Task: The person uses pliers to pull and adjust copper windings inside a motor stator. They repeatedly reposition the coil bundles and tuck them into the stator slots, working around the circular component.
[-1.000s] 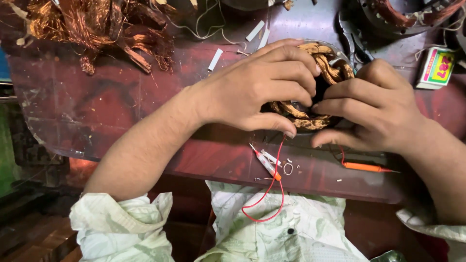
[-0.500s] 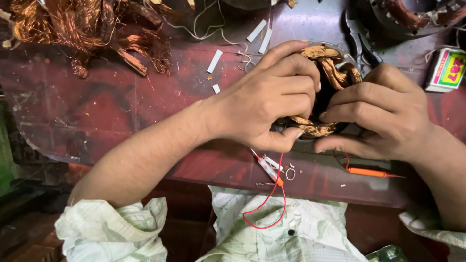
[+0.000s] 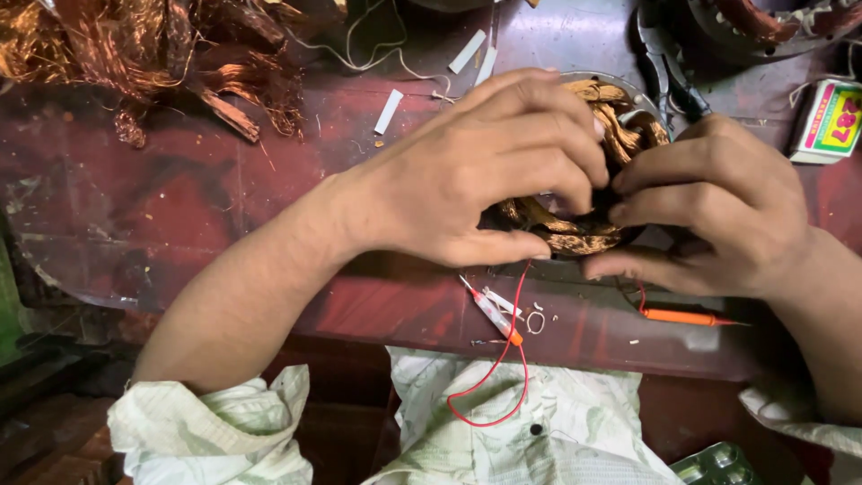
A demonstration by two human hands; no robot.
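Two bare hands meet over a round wound coil (image 3: 588,224) of copper-coloured wire on the dark red surface (image 3: 180,224). Left hand (image 3: 485,171) lies across the coil's near-left side, fingers curled over the windings, thumb beneath: grip closed on it. Right hand (image 3: 718,202) clasps the coil's right side, fingertips pressed into the centre. Red lead (image 3: 503,359) hangs from under the coil over the surface edge. Orange-handled tool (image 3: 682,316) lies just beside the right hand. Scrap copper wire (image 3: 135,54) heaped far left; small printed box (image 3: 828,121) far right.
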